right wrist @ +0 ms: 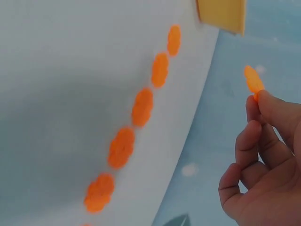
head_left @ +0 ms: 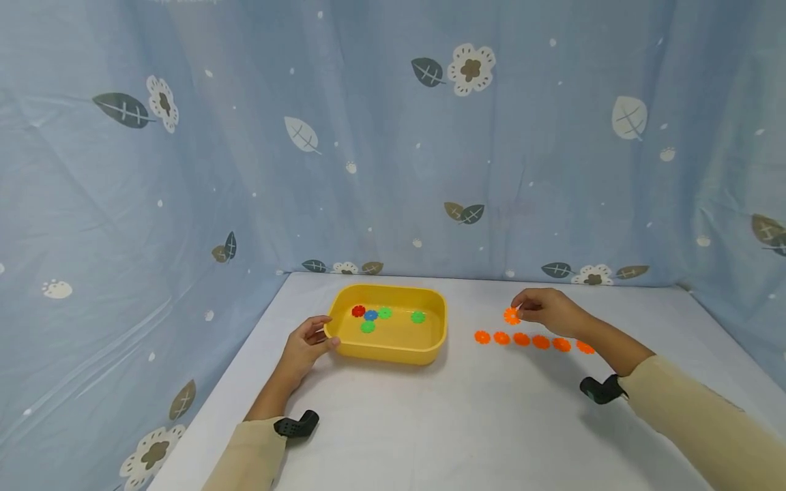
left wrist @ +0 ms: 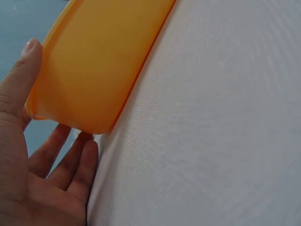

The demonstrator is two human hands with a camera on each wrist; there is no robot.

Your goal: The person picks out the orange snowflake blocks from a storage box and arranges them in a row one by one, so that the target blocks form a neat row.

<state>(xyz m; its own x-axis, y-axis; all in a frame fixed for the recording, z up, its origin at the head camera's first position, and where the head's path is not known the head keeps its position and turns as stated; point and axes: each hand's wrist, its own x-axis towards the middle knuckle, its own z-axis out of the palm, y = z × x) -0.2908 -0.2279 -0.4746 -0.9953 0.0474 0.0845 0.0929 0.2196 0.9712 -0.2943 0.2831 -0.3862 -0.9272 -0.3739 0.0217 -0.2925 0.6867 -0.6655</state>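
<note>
A yellow plastic tub [head_left: 385,353] stands on the white table, with several flower-shaped discs inside: a red disc [head_left: 359,311], a blue disc [head_left: 371,315] and green discs [head_left: 418,317]. My left hand [head_left: 306,344] holds the tub's left end. In the left wrist view its thumb lies against the rim of the tub [left wrist: 94,61], the fingers bent around the end wall. Between thumb and index finger, my right hand [head_left: 552,312] pinches an orange flower-shaped disc [right wrist: 254,79], raised above the table. Below it lies a row of orange discs [head_left: 521,339], also in the right wrist view [right wrist: 142,107].
A blue curtain [head_left: 381,150] with printed leaves and flowers hangs behind the table and along its left side. The white tablecloth [head_left: 430,423] spreads in front of the tub and the row. Each wrist carries a black camera mount [head_left: 297,425].
</note>
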